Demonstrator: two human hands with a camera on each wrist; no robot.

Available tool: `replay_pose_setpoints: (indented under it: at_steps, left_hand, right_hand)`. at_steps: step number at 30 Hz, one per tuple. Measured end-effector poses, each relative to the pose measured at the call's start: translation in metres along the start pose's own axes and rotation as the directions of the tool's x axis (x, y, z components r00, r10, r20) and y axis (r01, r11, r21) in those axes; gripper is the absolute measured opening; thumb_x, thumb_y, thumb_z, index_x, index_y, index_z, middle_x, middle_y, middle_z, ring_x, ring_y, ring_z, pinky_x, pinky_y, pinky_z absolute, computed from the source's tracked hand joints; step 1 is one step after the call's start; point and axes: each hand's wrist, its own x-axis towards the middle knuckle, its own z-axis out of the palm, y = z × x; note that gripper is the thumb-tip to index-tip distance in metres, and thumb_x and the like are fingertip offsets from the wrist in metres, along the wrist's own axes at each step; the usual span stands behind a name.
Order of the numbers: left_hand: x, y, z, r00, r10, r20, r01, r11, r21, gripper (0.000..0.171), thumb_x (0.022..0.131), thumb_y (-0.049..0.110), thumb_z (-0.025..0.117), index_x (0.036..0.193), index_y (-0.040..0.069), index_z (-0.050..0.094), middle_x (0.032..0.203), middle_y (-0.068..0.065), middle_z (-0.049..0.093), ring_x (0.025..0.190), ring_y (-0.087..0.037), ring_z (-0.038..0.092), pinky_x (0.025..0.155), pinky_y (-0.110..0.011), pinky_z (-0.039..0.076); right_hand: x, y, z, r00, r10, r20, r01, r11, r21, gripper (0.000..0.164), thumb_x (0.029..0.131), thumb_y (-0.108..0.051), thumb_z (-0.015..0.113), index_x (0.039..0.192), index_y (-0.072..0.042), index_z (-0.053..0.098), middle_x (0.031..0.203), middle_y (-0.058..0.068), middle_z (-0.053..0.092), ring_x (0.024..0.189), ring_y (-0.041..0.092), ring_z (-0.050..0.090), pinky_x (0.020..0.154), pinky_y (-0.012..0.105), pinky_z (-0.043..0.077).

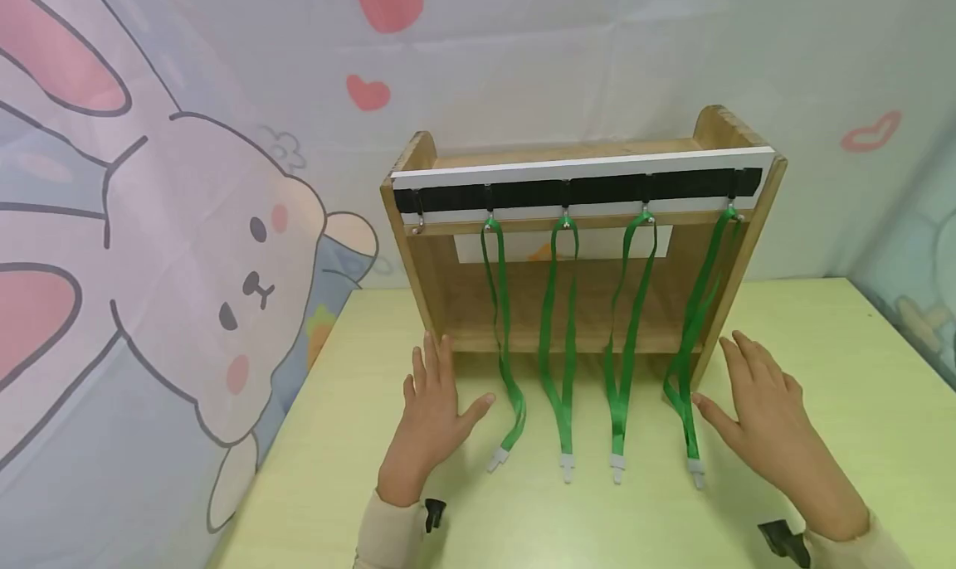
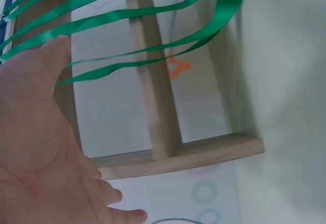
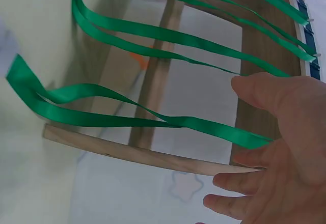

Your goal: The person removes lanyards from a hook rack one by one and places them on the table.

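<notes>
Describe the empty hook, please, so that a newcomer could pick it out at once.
On the table stands a wooden rack with a black strip across its upper front. The hook is at the strip's left end in the head view; it alone is bare, while its four neighbours each carry a green lanyard.

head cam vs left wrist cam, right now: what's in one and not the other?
Head only: the right hand, the bare hook at the left end of the row, and the pink hearts on the backdrop.

Left wrist only: the palm side of the left hand; the head view has its back.

Both: the left hand itself, the wooden rack, green lanyards (all four whole in head, cut off in left wrist), and part of the tabletop.
</notes>
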Motion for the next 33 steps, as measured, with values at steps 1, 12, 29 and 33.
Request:
replay_pose_setpoints:
  at_steps: [1,12,29,33]
  left_hand:
    - [0.002,0.0,-0.003,1.0,0.002,-0.011,-0.002,1.0,-0.007,0.103,0.098,0.055,0.058,0.16,-0.001,-0.002,0.165,-0.026,-0.011,0.149,-0.05,-0.008,0.113,-0.072,0.015]
    - [0.024,-0.009,-0.021,0.996,-0.064,-0.057,0.059,0.994,-0.088,0.102,0.101,0.04,0.061,0.156,-0.009,-0.01,0.163,-0.032,-0.009,0.147,-0.054,0.006,0.105,-0.074,0.028]
    - [0.065,-0.021,-0.043,0.986,-0.041,-0.164,0.0,0.971,-0.241,0.087,0.103,0.016,0.056,0.157,-0.003,-0.01,0.156,-0.037,0.014,0.141,-0.053,0.028,0.109,-0.061,0.036]
    - [0.069,-0.022,-0.039,0.978,-0.049,-0.203,-0.006,0.966,-0.258,0.082,0.103,0.014,0.055,0.158,-0.003,-0.005,0.158,-0.035,0.016,0.134,-0.053,0.04,0.101,-0.06,0.045]
  right_hand:
    - [0.004,0.001,-0.003,1.0,-0.005,-0.018,0.005,1.0,0.0,0.079,0.096,-0.024,0.071,0.148,0.017,0.029,0.15,0.04,0.028,0.133,0.059,0.029,0.087,0.079,0.029]
    - [0.028,0.007,-0.018,0.996,0.003,-0.088,0.006,0.994,0.105,0.075,0.098,-0.02,0.068,0.148,0.018,0.025,0.142,0.044,0.033,0.123,0.064,0.034,0.087,0.079,0.031]
    - [0.062,-0.001,-0.033,0.966,-0.012,-0.257,0.071,0.972,0.222,0.048,0.104,-0.009,0.056,0.142,0.012,0.038,0.129,0.035,0.047,0.117,0.051,0.045,0.088,0.066,0.037]
    - [0.067,-0.005,-0.039,0.958,-0.024,-0.286,0.088,0.973,0.213,0.042,0.104,-0.007,0.053,0.138,0.013,0.042,0.122,0.034,0.05,0.112,0.05,0.048,0.084,0.064,0.038]
